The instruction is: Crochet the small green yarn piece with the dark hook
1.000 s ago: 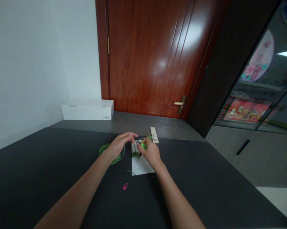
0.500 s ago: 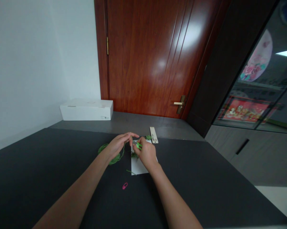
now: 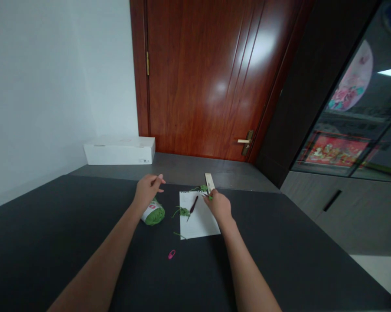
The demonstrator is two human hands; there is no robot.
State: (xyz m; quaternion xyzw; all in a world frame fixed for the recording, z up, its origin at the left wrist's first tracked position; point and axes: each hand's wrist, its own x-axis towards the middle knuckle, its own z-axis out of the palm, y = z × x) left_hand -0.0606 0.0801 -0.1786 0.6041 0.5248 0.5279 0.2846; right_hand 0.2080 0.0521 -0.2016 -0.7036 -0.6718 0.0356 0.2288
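Note:
My left hand [image 3: 146, 190] is raised over the yarn skein, thumb and index finger drawn together and the other fingers loosely bent. Whatever the pinch holds is too small to make out. Beneath it lies the green yarn skein [image 3: 155, 215] with a white paper band. My right hand [image 3: 219, 207] is closed on small green-handled scissors [image 3: 210, 197] at the upper right of a white notebook sheet [image 3: 200, 225]. On that sheet rest a dark crochet hook [image 3: 193, 204] and a small green crocheted piece [image 3: 183, 211] with loose yarn ends.
A pale ruler [image 3: 209, 181] lies just beyond my right hand, beside another green yarn piece [image 3: 203, 188]. A cut yarn strand [image 3: 180, 235] crosses the sheet's lower left edge. A pink stitch marker [image 3: 171, 254] lies nearer me. Behind stands a white box [image 3: 120, 152].
My hands have moved apart: the left back to the left over the skein, the right to the right with the scissors. The crochet hook and crocheted piece on the sheet are now uncovered.

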